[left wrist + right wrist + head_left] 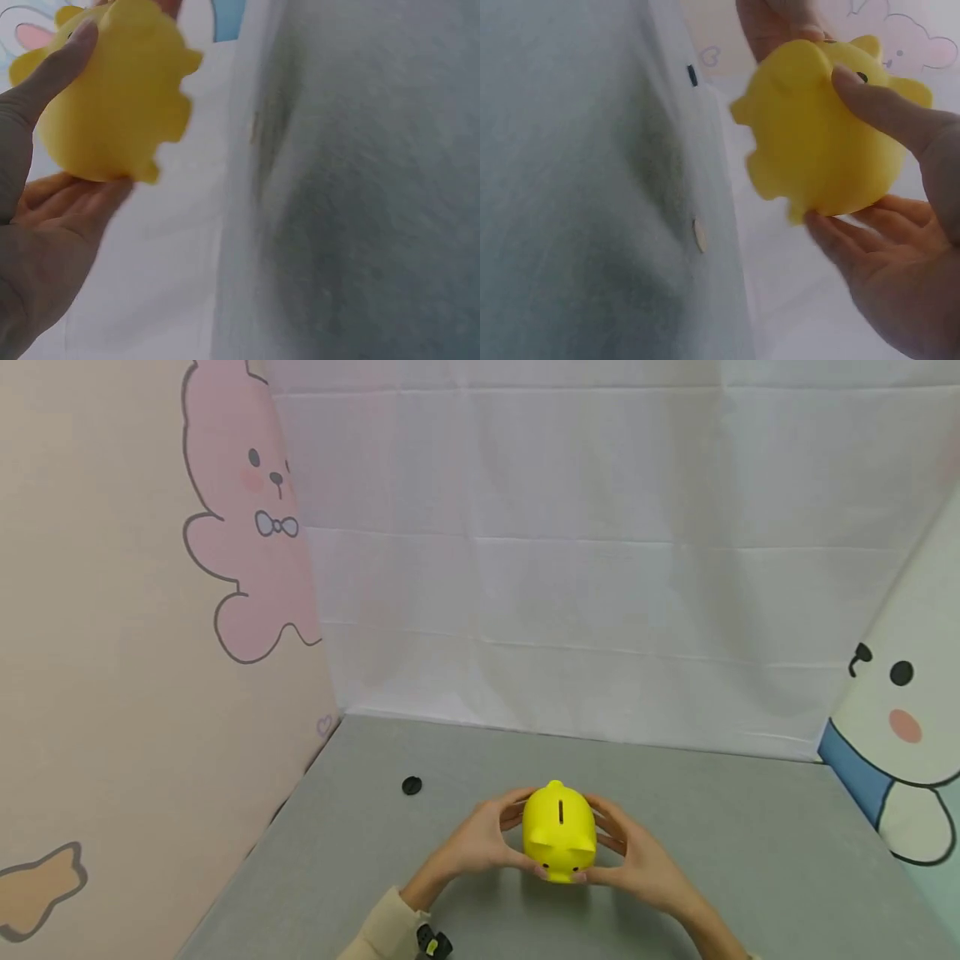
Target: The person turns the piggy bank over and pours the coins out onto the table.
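A yellow piggy bank [558, 831] is held up off the grey table by both hands, its coin slot facing up and its face toward me. On its left side my left hand [487, 835] grips it, thumb at the snout and fingers behind. Mirroring that, my right hand [637, 860] holds the other side with its thumb near the snout. The pig's stubby feet hang free over the table in both wrist views. A small round black plug [412, 786] lies on the table, back left of the hands.
A small pale disc [699, 235] lies on the grey table [750, 860], hidden from the head view. White cloth [570, 568] hangs along the table's back edge. Printed cartoon panels [150, 693] stand at the left and right.
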Demonstrator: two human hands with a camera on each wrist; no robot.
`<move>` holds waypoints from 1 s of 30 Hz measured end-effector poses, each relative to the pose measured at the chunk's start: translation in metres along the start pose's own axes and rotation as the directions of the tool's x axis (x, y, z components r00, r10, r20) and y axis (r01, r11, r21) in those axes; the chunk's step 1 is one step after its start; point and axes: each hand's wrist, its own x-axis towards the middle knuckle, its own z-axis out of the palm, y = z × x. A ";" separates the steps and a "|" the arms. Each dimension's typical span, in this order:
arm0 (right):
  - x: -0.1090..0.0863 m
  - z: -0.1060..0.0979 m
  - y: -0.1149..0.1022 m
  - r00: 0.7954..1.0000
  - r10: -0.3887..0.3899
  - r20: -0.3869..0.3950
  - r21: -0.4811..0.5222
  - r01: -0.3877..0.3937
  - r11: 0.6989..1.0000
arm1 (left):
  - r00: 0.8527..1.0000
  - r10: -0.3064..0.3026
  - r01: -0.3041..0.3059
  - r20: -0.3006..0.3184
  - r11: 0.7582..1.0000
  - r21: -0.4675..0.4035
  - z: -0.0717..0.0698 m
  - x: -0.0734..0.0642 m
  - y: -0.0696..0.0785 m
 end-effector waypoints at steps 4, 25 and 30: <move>0.001 0.003 0.004 0.990 -0.122 -0.067 -0.073 0.117 0.990 | 0.991 0.117 -0.110 -0.066 0.990 0.093 0.005 0.000 -0.003; 0.002 0.006 0.001 0.994 0.027 -0.101 -0.051 -0.032 0.998 | 0.999 -0.045 0.046 -0.031 0.998 0.044 -0.004 0.001 -0.005; 0.006 0.005 -0.006 0.981 0.160 -0.108 0.001 -0.161 0.987 | 0.991 -0.114 0.114 -0.074 0.993 0.000 -0.002 0.007 -0.005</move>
